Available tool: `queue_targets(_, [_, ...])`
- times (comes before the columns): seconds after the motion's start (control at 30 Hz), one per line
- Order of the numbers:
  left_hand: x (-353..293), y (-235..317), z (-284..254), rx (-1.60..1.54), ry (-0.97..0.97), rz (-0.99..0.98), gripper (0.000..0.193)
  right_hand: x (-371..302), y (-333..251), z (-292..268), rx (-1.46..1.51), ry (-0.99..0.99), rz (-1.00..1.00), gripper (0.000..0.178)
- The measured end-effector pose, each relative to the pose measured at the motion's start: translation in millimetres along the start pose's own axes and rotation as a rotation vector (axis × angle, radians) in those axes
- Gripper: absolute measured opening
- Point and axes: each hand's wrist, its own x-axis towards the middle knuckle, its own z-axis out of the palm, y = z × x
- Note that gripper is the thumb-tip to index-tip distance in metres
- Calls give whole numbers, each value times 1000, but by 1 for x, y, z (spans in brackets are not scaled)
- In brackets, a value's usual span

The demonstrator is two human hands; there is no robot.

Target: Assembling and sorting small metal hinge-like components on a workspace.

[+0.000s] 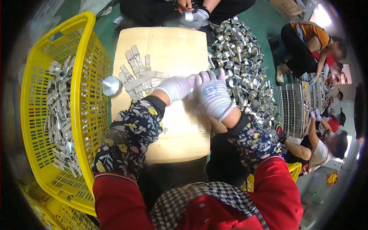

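Note:
My two hands meet above the middle of a cardboard sheet, both in white striped gloves with purplish fingertips. My left hand [177, 89] is closed, its fingertips against the right hand. The right hand [214, 96] shows its back, with the fingers bent away and the little finger sticking out; whatever lies between the hands is hidden. Left of them, several flat metal clip pieces [135, 82] lie loosely on the cardboard [161, 42]. A round metal can [112, 86] with a nozzle-like top stands at the cardboard's left edge.
A big yellow basket [82, 76] of metal strips [61, 111] stands at left. To the right, a heap of round metal clamps [245, 65] covers the floor. Across from me a person's gloved hand [195, 19] shows; other people sit at right beside a grey crate [292, 109].

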Motion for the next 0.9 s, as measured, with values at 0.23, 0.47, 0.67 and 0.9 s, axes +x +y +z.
queue_targets(0.23, [0,14,3,298,97,21,52,40,33,-15,243,-467,-55,50])
queue_targets(0.47, [52,-15,-19,213,56,-54,54,52,44,-13,273,-371,-21,66])
queue_targets(0.67, [54,4,-35,-220,71,-193,55,72,54,-7,52,-285,-51,57])
queue_targets(0.9, [62,-5,-37,386,211,5,31,99,66,-8,54,-253,-122,80])
